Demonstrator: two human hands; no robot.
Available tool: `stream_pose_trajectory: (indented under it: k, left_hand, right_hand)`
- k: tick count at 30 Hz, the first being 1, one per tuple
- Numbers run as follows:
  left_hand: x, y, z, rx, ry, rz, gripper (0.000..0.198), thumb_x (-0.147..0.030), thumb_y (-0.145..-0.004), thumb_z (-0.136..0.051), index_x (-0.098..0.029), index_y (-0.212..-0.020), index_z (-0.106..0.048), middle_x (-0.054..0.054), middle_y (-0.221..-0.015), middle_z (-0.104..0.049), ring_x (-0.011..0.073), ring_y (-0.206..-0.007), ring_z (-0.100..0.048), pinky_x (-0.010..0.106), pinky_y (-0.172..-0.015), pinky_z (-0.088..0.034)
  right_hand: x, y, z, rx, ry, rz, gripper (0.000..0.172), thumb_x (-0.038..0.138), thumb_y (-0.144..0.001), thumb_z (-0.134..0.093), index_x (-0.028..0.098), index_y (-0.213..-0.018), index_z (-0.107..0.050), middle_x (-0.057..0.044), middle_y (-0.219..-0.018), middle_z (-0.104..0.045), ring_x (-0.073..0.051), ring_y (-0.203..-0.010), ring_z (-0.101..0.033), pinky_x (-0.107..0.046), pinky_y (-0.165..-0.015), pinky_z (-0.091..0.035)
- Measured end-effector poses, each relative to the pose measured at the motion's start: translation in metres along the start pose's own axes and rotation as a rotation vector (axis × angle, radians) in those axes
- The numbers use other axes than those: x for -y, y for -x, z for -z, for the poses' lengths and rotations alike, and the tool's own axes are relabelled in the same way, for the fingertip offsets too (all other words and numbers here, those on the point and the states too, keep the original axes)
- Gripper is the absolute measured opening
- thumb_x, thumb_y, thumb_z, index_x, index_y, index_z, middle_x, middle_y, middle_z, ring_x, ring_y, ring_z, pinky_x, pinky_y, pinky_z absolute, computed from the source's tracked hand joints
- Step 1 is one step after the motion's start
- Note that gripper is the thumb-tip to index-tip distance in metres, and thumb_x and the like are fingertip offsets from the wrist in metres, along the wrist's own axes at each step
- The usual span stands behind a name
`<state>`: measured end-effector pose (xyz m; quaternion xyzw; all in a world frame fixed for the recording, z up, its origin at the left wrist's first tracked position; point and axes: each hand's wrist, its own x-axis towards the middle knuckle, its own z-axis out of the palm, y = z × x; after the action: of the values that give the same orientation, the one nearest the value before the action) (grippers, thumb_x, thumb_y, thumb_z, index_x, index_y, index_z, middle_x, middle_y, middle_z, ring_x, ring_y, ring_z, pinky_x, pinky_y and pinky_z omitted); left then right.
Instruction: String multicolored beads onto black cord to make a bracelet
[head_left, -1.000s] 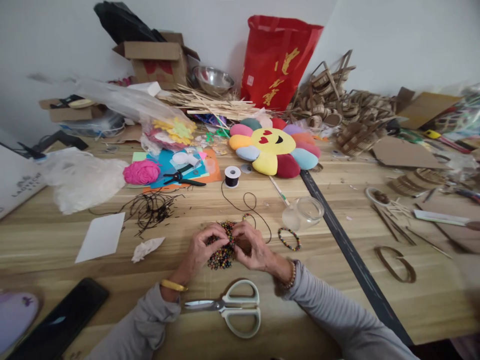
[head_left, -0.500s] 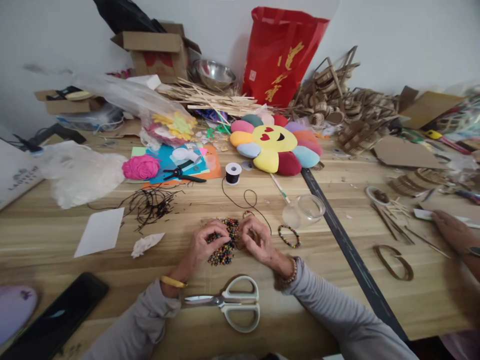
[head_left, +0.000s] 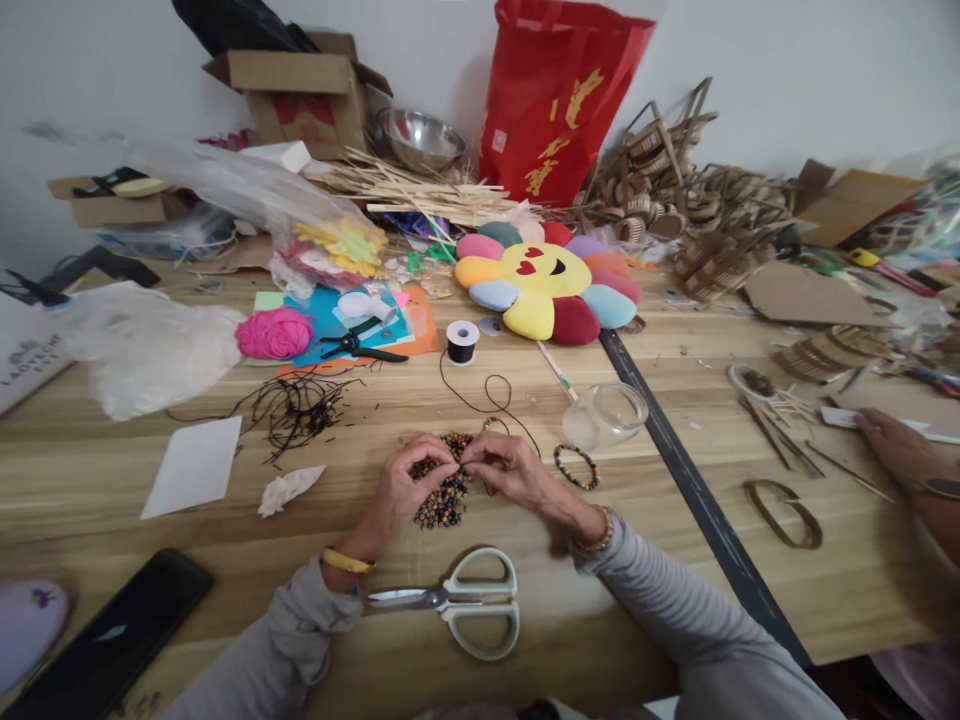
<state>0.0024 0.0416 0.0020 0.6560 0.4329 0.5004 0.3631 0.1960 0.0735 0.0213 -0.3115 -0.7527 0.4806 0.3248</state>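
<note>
Over a loose pile of small multicoloured beads [head_left: 442, 508], my left hand [head_left: 411, 478] is closed in a pinch; the tiny thing at its fingertips is too small to make out. My right hand [head_left: 517, 470] pinches too, its fingertips meeting the left ones. Black cord [head_left: 517, 415] runs from a white spool [head_left: 462, 343] down to my right hand, with a few beads strung on it near the knuckles. Right of that hand lies a finished-looking bead bracelet [head_left: 577, 467]. Scissors [head_left: 450, 600] with pale handles lie nearer me, blades pointing left.
A clear glass jar [head_left: 606, 415] lies on its side beyond the bracelet. Farther back are a flower cushion [head_left: 551, 275], pliers [head_left: 360, 345] and pink yarn [head_left: 274, 332]. Black cord scraps [head_left: 300, 410] and a phone [head_left: 120, 630] lie left. Another person's hand [head_left: 896, 450] rests at right.
My right hand has moved left, and its fingertips now meet those of my left hand above the beads. The view has shifted slightly; the scissors and bracelet stay put.
</note>
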Motion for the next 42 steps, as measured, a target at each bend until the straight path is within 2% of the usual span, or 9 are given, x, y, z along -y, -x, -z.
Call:
stream_pose_trajectory:
  k: [4, 8, 14, 18, 30, 36, 39, 42]
  left_hand:
    - [-0.002, 0.0, -0.004, 0.02, -0.116, -0.016, 0.008, -0.025, -0.083, -0.065, -0.018, -0.08, -0.068, 0.006, -0.08, -0.068, 0.0201, -0.081, -0.061, 0.034, -0.076, -0.048]
    - [-0.006, 0.0, -0.009, 0.096, -0.281, -0.151, 0.007, -0.017, -0.083, -0.063, -0.018, -0.078, -0.069, 0.005, -0.08, -0.065, 0.0193, -0.08, -0.059, 0.037, -0.082, -0.045]
    - [-0.011, 0.007, -0.018, 0.28, -0.583, -0.234, 0.014, -0.014, -0.086, -0.057, -0.018, -0.083, -0.07, 0.008, -0.089, -0.061, 0.0247, -0.1, -0.049, 0.041, -0.089, -0.044]
    - [-0.012, 0.008, -0.022, 0.314, -0.734, -0.231, 0.013, -0.015, -0.086, -0.058, -0.017, -0.081, -0.07, 0.008, -0.087, -0.058, 0.0271, -0.1, -0.047, 0.045, -0.091, -0.042]
    - [-0.005, 0.004, -0.026, 0.29, -0.768, -0.199, 0.016, -0.015, -0.084, -0.059, -0.019, -0.072, -0.068, 0.006, -0.081, -0.057, 0.025, -0.093, -0.048, 0.042, -0.085, -0.041]
    - [-0.006, 0.001, -0.027, 0.314, -0.808, -0.18, 0.015, -0.013, -0.082, -0.06, -0.019, -0.071, -0.069, 0.007, -0.082, -0.059, 0.0254, -0.092, -0.049, 0.039, -0.079, -0.042]
    - [-0.007, 0.0, -0.027, 0.276, -0.73, -0.179, 0.015, -0.012, -0.081, -0.059, -0.019, -0.072, -0.069, 0.007, -0.081, -0.061, 0.0248, -0.091, -0.05, 0.04, -0.082, -0.042]
    - [-0.007, -0.001, -0.022, 0.19, -0.56, -0.169, 0.014, -0.013, -0.08, -0.06, -0.02, -0.072, -0.068, 0.006, -0.076, -0.064, 0.0222, -0.085, -0.054, 0.038, -0.08, -0.044]
  right_hand:
    - [0.002, -0.001, 0.005, -0.047, -0.141, -0.119, 0.025, 0.039, -0.086, -0.061, 0.015, -0.083, -0.062, -0.001, -0.072, -0.057, -0.01, -0.061, -0.051, -0.02, -0.052, -0.041]
    - [-0.004, -0.001, -0.001, -0.176, -0.384, -0.23, 0.033, 0.048, -0.081, -0.063, 0.016, -0.081, -0.055, 0.003, -0.064, -0.05, -0.008, -0.053, -0.044, -0.019, -0.048, -0.039]
    - [-0.016, -0.001, -0.009, -0.265, -0.368, -0.189, 0.035, 0.049, -0.079, -0.065, 0.016, -0.077, -0.055, 0.004, -0.061, -0.046, -0.008, -0.053, -0.039, -0.02, -0.048, -0.034]
    - [-0.019, -0.001, -0.007, -0.28, -0.367, -0.181, 0.035, 0.049, -0.078, -0.066, 0.016, -0.077, -0.055, 0.004, -0.061, -0.046, -0.008, -0.053, -0.039, -0.021, -0.049, -0.033]
    - [-0.02, -0.004, -0.007, -0.266, -0.444, -0.218, 0.04, 0.055, -0.073, -0.068, 0.017, -0.075, -0.054, 0.005, -0.058, -0.046, -0.007, -0.05, -0.039, -0.02, -0.047, -0.034]
    - [-0.019, -0.002, -0.006, -0.266, -0.415, -0.214, 0.039, 0.054, -0.076, -0.066, 0.017, -0.075, -0.054, 0.004, -0.059, -0.047, -0.008, -0.051, -0.039, -0.02, -0.047, -0.034]
    - [-0.018, -0.002, -0.005, -0.273, -0.384, -0.205, 0.038, 0.053, -0.077, -0.065, 0.017, -0.075, -0.054, 0.004, -0.06, -0.046, -0.008, -0.052, -0.04, -0.02, -0.048, -0.035]
    - [-0.018, 0.001, -0.007, -0.29, -0.318, -0.169, 0.036, 0.052, -0.081, -0.062, 0.018, -0.076, -0.053, 0.003, -0.063, -0.048, -0.009, -0.054, -0.041, -0.02, -0.048, -0.037]
